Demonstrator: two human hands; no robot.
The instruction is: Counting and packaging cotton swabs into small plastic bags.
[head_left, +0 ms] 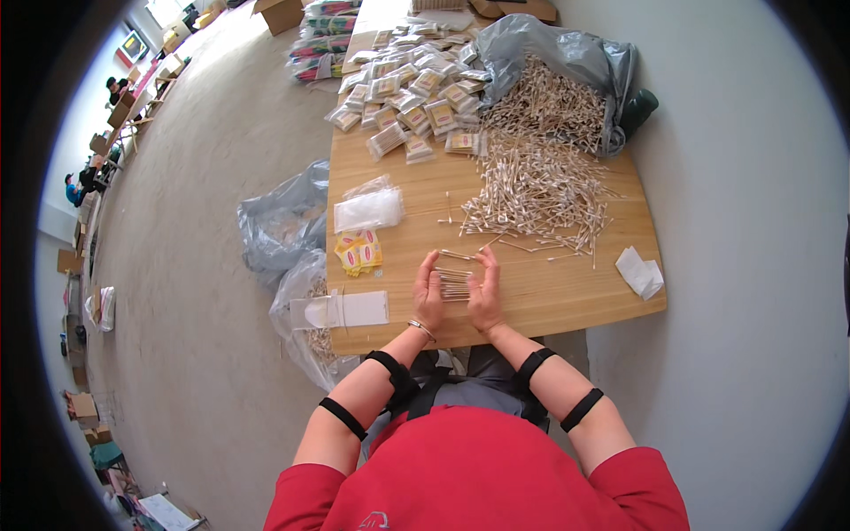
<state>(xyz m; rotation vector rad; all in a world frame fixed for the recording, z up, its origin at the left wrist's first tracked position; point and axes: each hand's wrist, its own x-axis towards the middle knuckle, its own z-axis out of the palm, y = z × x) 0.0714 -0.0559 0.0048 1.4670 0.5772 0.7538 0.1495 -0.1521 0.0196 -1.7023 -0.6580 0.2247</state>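
Note:
Near the table's front edge, my left hand [428, 299] and my right hand [485, 301] face each other. Between them lies a row of wooden-stick cotton swabs [454, 285], its ends held by the palms and fingers. A few swabs sit apart from the row, up by the fingertips. Just beyond my right hand spreads a large loose pile of cotton swabs [536, 195]. To the left of my hands are a clear plastic piece with a white card [363, 308], some yellow printed cards [358, 251] and a stack of clear plastic sleeves [367, 211].
Filled swab packets [416, 93] heap up at the far left of the wooden table [425, 336]. An open grey plastic bag [531, 40] spills swabs at the far right, beside a wall. A crumpled white tissue [639, 273] lies right. Plastic bags [283, 217] stand off the left edge.

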